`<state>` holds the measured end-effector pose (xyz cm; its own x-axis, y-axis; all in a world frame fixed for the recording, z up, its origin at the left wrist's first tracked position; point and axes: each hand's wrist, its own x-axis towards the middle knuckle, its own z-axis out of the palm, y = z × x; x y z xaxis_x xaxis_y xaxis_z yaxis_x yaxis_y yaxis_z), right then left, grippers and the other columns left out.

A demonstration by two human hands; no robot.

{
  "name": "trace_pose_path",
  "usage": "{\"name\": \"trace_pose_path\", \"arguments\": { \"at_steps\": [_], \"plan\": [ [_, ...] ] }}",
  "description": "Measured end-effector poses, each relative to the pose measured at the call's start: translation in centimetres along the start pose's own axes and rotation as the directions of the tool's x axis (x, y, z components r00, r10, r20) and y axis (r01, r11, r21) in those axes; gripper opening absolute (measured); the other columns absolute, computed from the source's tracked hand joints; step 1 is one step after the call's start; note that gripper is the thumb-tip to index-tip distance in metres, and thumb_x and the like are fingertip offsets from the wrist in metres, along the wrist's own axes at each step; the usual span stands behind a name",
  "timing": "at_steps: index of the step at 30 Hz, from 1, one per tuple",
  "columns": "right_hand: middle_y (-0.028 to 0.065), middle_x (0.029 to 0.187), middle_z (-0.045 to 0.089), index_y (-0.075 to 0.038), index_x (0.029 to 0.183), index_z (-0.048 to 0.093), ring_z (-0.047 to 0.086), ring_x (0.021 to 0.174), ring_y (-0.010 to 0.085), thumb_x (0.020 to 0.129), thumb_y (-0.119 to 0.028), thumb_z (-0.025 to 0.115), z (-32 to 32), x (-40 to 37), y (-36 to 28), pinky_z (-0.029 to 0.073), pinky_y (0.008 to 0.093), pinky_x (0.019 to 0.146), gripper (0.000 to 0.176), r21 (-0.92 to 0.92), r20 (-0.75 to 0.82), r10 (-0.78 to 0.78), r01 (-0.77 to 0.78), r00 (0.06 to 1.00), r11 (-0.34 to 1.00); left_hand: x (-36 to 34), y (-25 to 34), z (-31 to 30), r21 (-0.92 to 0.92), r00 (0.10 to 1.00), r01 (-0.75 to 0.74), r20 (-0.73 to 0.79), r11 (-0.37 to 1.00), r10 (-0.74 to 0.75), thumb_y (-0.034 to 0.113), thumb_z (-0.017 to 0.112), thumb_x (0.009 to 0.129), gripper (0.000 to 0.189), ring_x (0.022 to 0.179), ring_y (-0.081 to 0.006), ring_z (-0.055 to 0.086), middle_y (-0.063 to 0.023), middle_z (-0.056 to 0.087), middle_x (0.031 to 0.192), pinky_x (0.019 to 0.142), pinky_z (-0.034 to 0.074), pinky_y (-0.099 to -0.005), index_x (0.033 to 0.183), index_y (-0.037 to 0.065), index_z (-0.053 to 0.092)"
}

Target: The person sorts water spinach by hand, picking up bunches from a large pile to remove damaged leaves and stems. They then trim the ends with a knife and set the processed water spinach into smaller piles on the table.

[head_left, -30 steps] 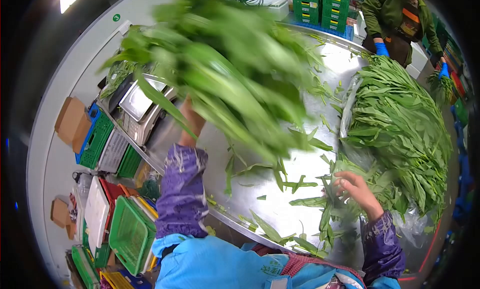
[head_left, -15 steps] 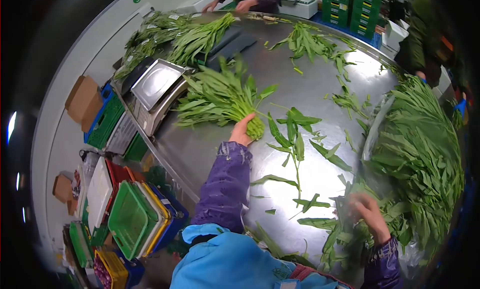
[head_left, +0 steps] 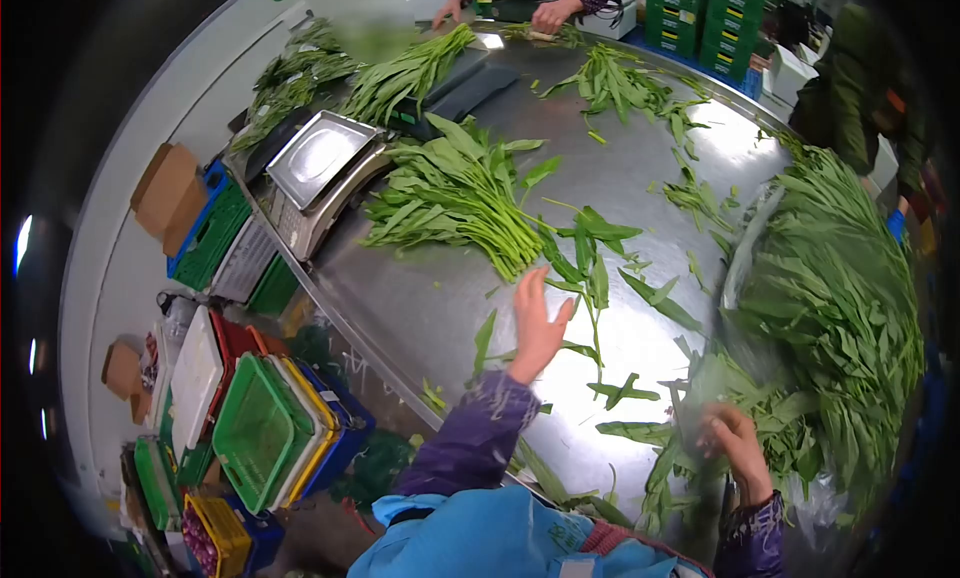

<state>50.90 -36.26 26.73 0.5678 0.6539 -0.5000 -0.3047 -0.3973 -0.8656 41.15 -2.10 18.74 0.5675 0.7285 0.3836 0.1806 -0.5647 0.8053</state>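
Note:
A bunch of leafy greens [head_left: 455, 193], which looks like water spinach, lies on the steel table [head_left: 370, 298] with its cut stems toward me. Just below the stem ends is my left hand [head_left: 540, 330], fingers spread and holding nothing. Loose leafy sprigs [head_left: 590, 253] lie to the right of the bunch. My right hand [head_left: 735, 443] is low on the right, its fingers curled beside the large heap of greens [head_left: 835, 308]; what they hold, if anything, I cannot make out. A clear plastic sheet [head_left: 752, 243] edges that heap.
A scale [head_left: 322, 158] with a metal pan stands at the table's left edge. More greens [head_left: 410, 73] lie behind it. Across the table are another person's hands [head_left: 555, 15]. Crates [head_left: 265, 433] stack at lower left; green crates [head_left: 700, 23] stand at the back.
My left hand has let go of the bunch and drawn back toward me, its fingers opening. The bunch now lies on the table. My right hand stays nearly in place.

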Motion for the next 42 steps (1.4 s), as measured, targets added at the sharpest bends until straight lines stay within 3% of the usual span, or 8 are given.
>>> {"name": "trace_pose_path", "arguments": {
  "at_steps": [4, 7, 9, 16, 19, 29, 33, 42],
  "plan": [
    [0.0080, 0.094, 0.061, 0.000, 0.114, 0.050, 0.059, 0.071, 0.0123, 0.089, -0.019, 0.050, 1.5, -3.1, -0.5, 0.047, 0.0229, 0.054, 0.031, 0.001, -0.057, 0.051, -0.051, 0.997, 0.999, -2.6, 2.7, 6.6, 0.193, 0.978, -0.026, 0.206, 0.981, -0.014, 0.022, 0.062, 0.076, 0.054, 0.119, -0.0314, 0.033, -0.0146, 0.042, 0.123, 0.099, 0.023, -0.0438, 0.124, 0.004, 0.041],
    [0.0050, 0.095, 0.060, 0.001, 0.113, 0.050, 0.058, 0.071, 0.0093, 0.089, -0.021, 0.051, 0.8, -5.1, 1.0, 0.047, 0.0215, 0.056, 0.033, 0.008, -0.071, 0.014, -0.013, 0.997, 1.000, -9.1, 6.9, 10.6, -0.213, 0.767, -0.066, 0.614, 0.975, 0.186, 0.024, 0.061, 0.078, 0.050, 0.113, -0.0293, 0.041, -0.0128, 0.049, 0.116, 0.097, 0.027, -0.0405, 0.121, 0.004, 0.044],
    [0.0038, 0.088, 0.060, -0.001, 0.112, 0.051, 0.056, 0.069, 0.0075, 0.089, -0.022, 0.051, -0.2, -6.4, 3.7, 0.045, 0.0211, 0.055, 0.031, 0.006, -0.106, -0.037, 0.037, 0.994, 0.999, -11.3, 10.0, 10.4, -0.510, 0.602, 0.465, 0.782, 0.723, 0.164, 0.011, 0.057, 0.080, 0.041, 0.106, -0.0242, 0.049, -0.0124, 0.051, 0.115, 0.091, 0.038, -0.0326, 0.119, 0.001, 0.046],
    [0.0129, 0.080, 0.061, -0.006, 0.103, 0.058, 0.060, 0.074, 0.0296, 0.079, -0.034, 0.058, -0.8, -12.1, 12.7, 0.047, 0.0397, 0.066, 0.037, -0.766, -0.299, -0.254, -0.073, 0.920, 0.638, -10.0, 11.5, 4.2, -0.300, 0.722, 0.122, 0.681, 0.946, 0.122, 0.005, 0.053, 0.082, 0.031, 0.100, -0.0179, 0.051, -0.0090, 0.052, 0.113, 0.085, 0.042, -0.0295, 0.112, 0.001, 0.052],
    [0.0105, 0.081, 0.065, -0.007, 0.100, 0.060, 0.062, 0.071, 0.0274, 0.079, -0.028, 0.058, -1.8, -13.6, 10.5, 0.048, 0.0362, 0.065, 0.030, -0.475, -0.355, -0.151, -0.038, 0.923, 0.879, -10.2, 11.1, 2.4, -0.295, 0.737, 0.125, 0.667, 0.947, 0.110, 0.004, 0.053, 0.081, 0.030, 0.102, -0.0176, 0.050, -0.0088, 0.052, 0.112, 0.086, 0.041, -0.0300, 0.112, 0.001, 0.052],
    [0.0118, 0.085, 0.065, -0.004, 0.092, 0.062, 0.063, 0.074, 0.0249, 0.076, -0.018, 0.059, -21.8, -15.0, -4.8, 0.049, 0.0351, 0.067, 0.021, -0.714, -0.695, -0.683, -0.100, 0.225, 0.693, -10.7, 13.7, 0.5, -0.191, 0.733, 0.298, 0.674, 0.935, -0.096, 0.011, 0.056, 0.085, 0.028, 0.100, -0.0210, 0.054, -0.0144, 0.058, 0.106, 0.087, 0.042, -0.0325, 0.111, -0.002, 0.055],
    [0.0125, 0.119, 0.053, -0.004, 0.115, 0.051, 0.053, 0.105, 0.0259, 0.071, -0.018, 0.064, -29.4, -12.4, -7.6, 0.044, 0.0371, 0.084, 0.049, -0.769, -0.619, -0.701, -0.456, 0.354, 0.448, -10.7, 14.2, 0.9, -0.133, 0.715, 0.271, 0.691, 0.953, -0.106, 0.008, 0.055, 0.084, 0.027, 0.097, -0.0206, 0.055, -0.0135, 0.057, 0.107, 0.085, 0.043, -0.0315, 0.109, -0.003, 0.056],
    [0.0138, 0.126, 0.046, -0.004, 0.124, 0.041, 0.041, 0.119, 0.0310, 0.055, -0.024, 0.076, -36.9, -7.1, -11.3, 0.031, 0.0532, 0.096, 0.080, -0.789, -0.615, -0.439, -0.517, 0.655, 0.332, -11.2, 14.4, 1.7, -0.116, 0.688, 0.374, 0.700, 0.920, -0.192, 0.009, 0.057, 0.083, 0.027, 0.096, -0.0203, 0.055, -0.0126, 0.056, 0.106, 0.085, 0.043, -0.0302, 0.107, -0.003, 0.055]
  ]
}}
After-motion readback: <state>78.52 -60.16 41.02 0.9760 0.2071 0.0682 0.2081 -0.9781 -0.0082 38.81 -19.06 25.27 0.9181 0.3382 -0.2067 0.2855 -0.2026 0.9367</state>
